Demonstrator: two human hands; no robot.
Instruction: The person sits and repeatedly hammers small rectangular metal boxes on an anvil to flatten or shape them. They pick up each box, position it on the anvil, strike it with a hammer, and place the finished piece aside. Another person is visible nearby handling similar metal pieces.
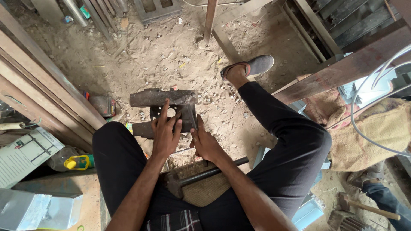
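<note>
1. A flat, dark steel plate pierced with round holes [173, 113] is being pressed down onto two rusty iron bars [162, 98] lying on the sandy floor [141, 55], evidently so that it is being kept raised and steady between the seated person's knees.
2. The left hand [166, 131] is being laid flat on the plate, fingers spread and pushing down; nothing is being gripped by it.
3. The right hand [206, 143] is being rested against the plate's right edge, fingers loosely curled; whether a small tool is being held there cannot be told.
4. A dark-handled hammer [201, 175] is being kept across the lap, within reach.
5. The plate is looking dull grey, scuffed and rust-spotted, with one large central hole and smaller ones around it.
</note>
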